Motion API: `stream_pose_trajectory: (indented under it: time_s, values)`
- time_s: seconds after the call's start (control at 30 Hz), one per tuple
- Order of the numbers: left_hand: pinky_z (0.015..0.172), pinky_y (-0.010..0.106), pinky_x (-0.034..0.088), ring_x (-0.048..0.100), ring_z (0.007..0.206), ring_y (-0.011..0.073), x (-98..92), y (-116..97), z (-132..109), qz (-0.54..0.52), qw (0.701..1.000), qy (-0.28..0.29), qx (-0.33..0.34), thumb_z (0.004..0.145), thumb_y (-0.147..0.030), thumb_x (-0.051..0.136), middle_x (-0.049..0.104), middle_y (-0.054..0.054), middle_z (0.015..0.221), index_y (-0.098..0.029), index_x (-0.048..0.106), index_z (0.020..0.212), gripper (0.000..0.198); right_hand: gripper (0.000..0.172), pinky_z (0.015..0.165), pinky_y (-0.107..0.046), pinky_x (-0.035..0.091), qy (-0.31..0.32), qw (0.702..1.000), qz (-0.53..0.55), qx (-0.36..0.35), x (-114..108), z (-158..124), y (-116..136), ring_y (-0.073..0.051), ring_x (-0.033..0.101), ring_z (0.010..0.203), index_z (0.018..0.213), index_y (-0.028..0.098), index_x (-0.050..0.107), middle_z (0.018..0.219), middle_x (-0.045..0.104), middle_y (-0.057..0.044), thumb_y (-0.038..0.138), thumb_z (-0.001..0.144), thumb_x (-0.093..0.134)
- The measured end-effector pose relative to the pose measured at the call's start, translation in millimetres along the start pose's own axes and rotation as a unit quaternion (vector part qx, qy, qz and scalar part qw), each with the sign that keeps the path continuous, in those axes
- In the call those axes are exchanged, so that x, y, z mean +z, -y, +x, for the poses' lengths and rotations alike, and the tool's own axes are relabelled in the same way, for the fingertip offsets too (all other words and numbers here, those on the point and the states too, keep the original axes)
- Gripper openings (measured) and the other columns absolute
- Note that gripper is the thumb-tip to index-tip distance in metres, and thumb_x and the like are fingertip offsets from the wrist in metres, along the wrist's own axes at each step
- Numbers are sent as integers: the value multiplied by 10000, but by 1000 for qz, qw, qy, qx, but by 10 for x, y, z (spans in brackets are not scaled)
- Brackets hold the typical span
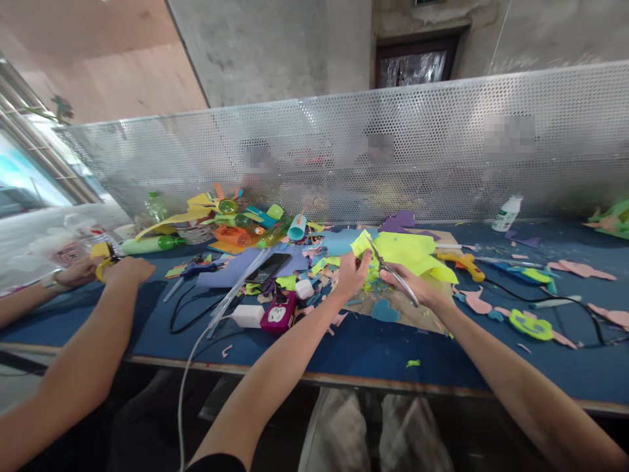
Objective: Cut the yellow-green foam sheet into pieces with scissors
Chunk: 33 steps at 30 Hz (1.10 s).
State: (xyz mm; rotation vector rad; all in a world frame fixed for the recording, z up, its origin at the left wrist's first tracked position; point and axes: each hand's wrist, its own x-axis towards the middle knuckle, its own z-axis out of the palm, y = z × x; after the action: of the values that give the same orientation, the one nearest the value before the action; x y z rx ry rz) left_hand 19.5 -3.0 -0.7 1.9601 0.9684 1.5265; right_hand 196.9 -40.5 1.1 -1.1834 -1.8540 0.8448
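Observation:
My left hand (351, 272) pinches the near edge of a yellow-green foam sheet (410, 252) held just above the table. My right hand (410, 283) is closed round the handles of metal scissors (390, 270), whose blades point up and left into the sheet beside my left fingers. Under both hands lie coloured foam scraps and a blue foam heart (384, 311) on a brown board (417, 318).
A blue table (383, 347) is backed by a perforated metal screen (344, 151). On it lie a phone (268, 267), a magenta power strip (279, 314), a yellow glue gun (462, 262), black cables and a white bottle (506, 213). At the left, another person's hands (111, 270) hold yellow-handled scissors.

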Motion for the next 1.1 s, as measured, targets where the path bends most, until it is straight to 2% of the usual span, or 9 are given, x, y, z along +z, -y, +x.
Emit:
stream_pose_trajectory:
  time_s: [0.33,0.57,1.1]
  values:
    - [531,314,158,236,513,90,-1,-45,-2,-29,999,4,-24,938,-644,557,247,-46,533,-202,320,615,596,565,544,-296,352,13,1000,3,19,21,-13,-101,-137,414,533,660,216,452,580,435,31,758,821,445]
    - [524,320,152,228,503,92,-3,-61,-9,-46,999,-1,-24,923,-670,566,247,-41,516,-204,322,589,623,565,555,-303,368,27,1000,0,-1,7,-3,-95,-151,434,572,671,220,467,621,446,19,766,815,450]
    - [535,313,175,251,512,96,-12,-37,5,-37,999,3,-36,934,-634,571,262,-40,541,-204,345,619,578,545,527,-305,365,-8,999,-11,31,18,-21,-73,-135,431,475,599,220,432,500,433,27,710,834,476]
